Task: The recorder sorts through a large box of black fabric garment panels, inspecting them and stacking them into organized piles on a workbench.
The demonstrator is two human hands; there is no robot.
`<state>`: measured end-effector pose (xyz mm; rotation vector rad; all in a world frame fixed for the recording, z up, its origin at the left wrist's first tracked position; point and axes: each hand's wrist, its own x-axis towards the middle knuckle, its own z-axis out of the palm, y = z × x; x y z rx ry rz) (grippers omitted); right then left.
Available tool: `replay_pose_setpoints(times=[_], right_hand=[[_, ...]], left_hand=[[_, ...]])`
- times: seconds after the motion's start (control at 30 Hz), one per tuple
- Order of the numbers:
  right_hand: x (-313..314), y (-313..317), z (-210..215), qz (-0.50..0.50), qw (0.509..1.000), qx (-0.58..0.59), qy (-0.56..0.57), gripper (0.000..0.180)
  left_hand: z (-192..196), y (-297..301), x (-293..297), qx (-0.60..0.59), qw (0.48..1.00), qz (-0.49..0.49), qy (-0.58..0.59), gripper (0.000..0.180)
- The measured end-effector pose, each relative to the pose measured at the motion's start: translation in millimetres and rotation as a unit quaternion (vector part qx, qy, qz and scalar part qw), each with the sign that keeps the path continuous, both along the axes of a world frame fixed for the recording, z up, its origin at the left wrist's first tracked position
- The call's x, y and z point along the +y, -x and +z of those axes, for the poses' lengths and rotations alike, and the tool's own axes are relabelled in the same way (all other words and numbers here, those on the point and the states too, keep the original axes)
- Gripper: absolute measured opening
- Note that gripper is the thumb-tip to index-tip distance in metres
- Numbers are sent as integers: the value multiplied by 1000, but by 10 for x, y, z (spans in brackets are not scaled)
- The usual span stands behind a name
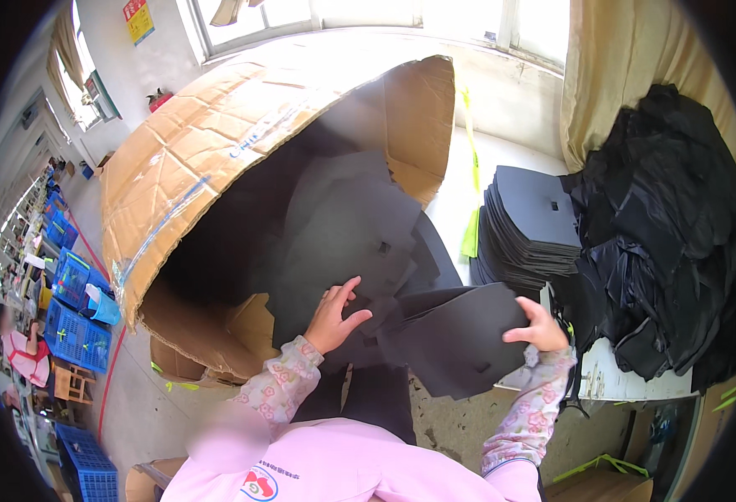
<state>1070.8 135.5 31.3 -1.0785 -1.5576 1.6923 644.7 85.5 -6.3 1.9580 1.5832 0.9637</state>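
And there the left hand [332,321] had its fingers spread, fanned black panels [456,336] at its three o'clock; the right hand [542,328] was at their edge, panels at its nine o'clock, thumb and forefinger apart, any clamping impossible to tell!

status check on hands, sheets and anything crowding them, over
Left hand open, over dark sheets. Right hand at nearer sheets' right edge, grip unclear. Cardboard box to the left, black fabric heap to the right.
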Motion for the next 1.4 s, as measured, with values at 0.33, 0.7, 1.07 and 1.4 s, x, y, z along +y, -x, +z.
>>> replay_pose_setpoints(times=[0.33, 0.7, 1.07, 1.4], right_hand=[[747, 869, 866, 104, 981, 118, -112, 73], [1825, 2257, 353, 114, 911, -258, -300, 84], [1535, 2224, 612, 135, 907, -265, -299, 68], [1262, 1928, 278, 125, 986, -47, -98, 57]], left_hand=[[-332, 32, -174, -496, 865, 79, -8, 42], [-238, 164, -954, -569, 717, 376, 144, 40], [-111, 137, -661, -629, 701, 278, 188, 60], [-147, 104, -623, -656, 682, 272, 175, 57]])
